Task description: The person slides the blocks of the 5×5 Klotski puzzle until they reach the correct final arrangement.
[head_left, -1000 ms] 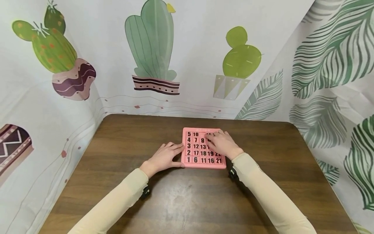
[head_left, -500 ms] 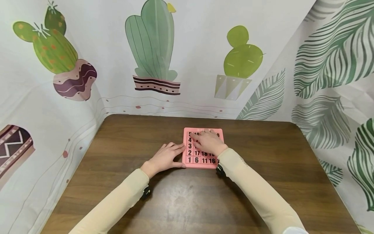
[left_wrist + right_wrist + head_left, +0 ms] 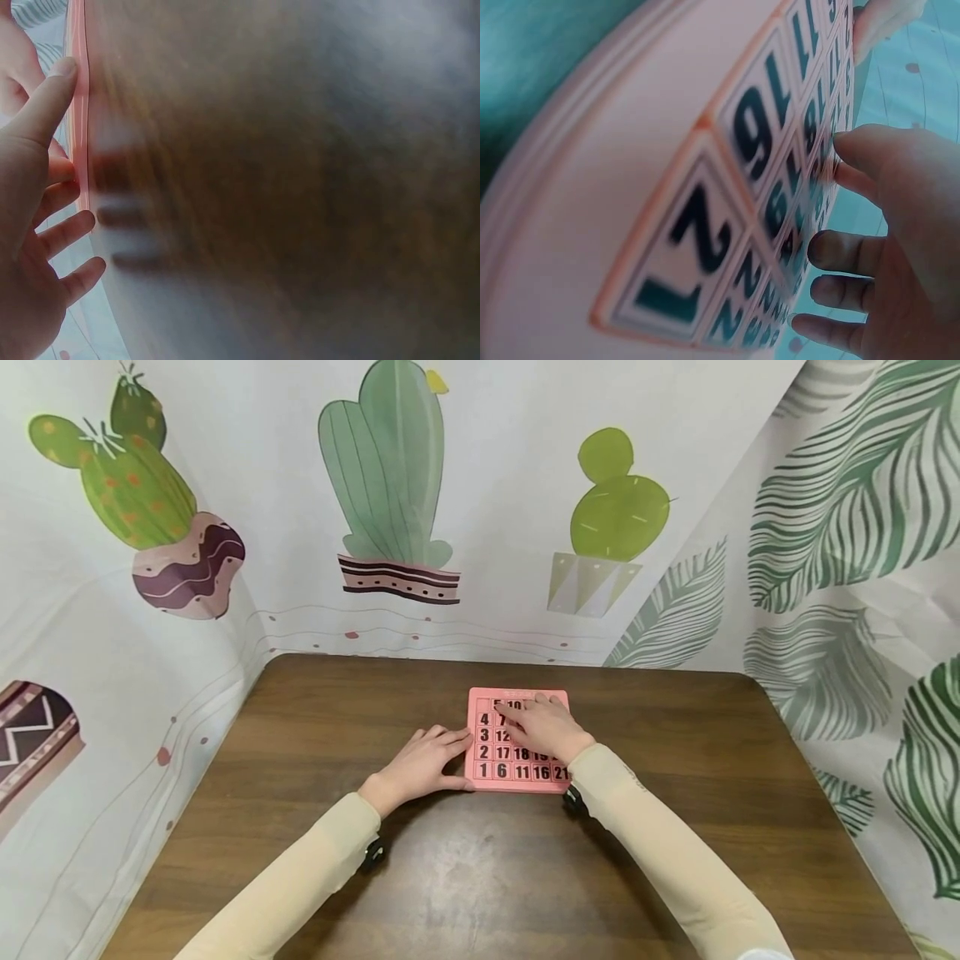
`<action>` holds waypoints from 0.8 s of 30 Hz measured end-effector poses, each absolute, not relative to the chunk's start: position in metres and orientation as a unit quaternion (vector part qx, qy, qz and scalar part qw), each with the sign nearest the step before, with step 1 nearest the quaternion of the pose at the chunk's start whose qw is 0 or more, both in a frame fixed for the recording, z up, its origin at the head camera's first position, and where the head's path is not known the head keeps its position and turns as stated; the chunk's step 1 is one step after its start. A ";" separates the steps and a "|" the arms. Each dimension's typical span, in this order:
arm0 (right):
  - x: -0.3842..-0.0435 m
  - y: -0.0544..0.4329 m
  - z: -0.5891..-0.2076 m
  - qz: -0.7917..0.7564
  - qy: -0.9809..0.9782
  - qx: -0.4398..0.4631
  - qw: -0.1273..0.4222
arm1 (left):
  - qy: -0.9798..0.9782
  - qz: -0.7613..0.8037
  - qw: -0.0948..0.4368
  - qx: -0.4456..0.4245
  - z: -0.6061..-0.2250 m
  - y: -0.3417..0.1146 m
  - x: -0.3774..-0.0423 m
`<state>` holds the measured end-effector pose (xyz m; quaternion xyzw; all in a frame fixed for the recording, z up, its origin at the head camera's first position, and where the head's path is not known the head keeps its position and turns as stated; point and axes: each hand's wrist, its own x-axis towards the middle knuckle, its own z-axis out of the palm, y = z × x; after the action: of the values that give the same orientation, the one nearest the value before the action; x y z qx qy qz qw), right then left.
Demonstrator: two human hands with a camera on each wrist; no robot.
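A pink sliding number puzzle [image 3: 502,771] lies flat on the wooden table, its tiles printed with black numbers. The top-left slot [image 3: 482,704] shows bare pink, and the 5 tile [image 3: 497,702] sits just right of it. My left hand [image 3: 418,763] rests against the puzzle's left side, thumb at the lower corner and fingers spread along the edge. Over the upper tiles, my right hand [image 3: 547,727] reaches with a fingertip at the 5 tile, hiding much of the upper right numbers. In the right wrist view the 21 tile [image 3: 679,259] is large and near.
The brown table [image 3: 360,693] has a far edge close behind the puzzle. A white cloth [image 3: 510,527] printed with cacti and leaves hangs behind and at both sides. Dark wrist cameras sit under both cream sleeves [image 3: 292,877].
My right hand has moved left across the top row, then slightly back right. The 5 and 10 tiles have slid right, leaving the top-left slot bare. The left hand stays put.
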<state>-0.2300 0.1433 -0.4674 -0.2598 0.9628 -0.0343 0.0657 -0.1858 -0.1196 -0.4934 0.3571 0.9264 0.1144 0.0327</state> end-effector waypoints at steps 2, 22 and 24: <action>-0.230 0.146 -0.469 -0.035 0.962 -0.263 0.060 | 0.926 0.116 0.031 0.357 -0.493 -0.120 -0.185; -0.203 0.142 -0.470 -0.037 0.944 -0.324 0.042 | 0.928 0.117 0.038 0.353 -0.497 -0.121 -0.187; -0.195 0.140 -0.471 -0.031 0.939 -0.339 0.042 | 0.927 0.117 0.036 0.354 -0.497 -0.121 -0.187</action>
<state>-0.1952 0.1405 -0.4705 -0.3386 0.9395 -0.0309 0.0417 -0.1868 -0.1213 -0.4969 0.3544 0.9270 0.1173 0.0360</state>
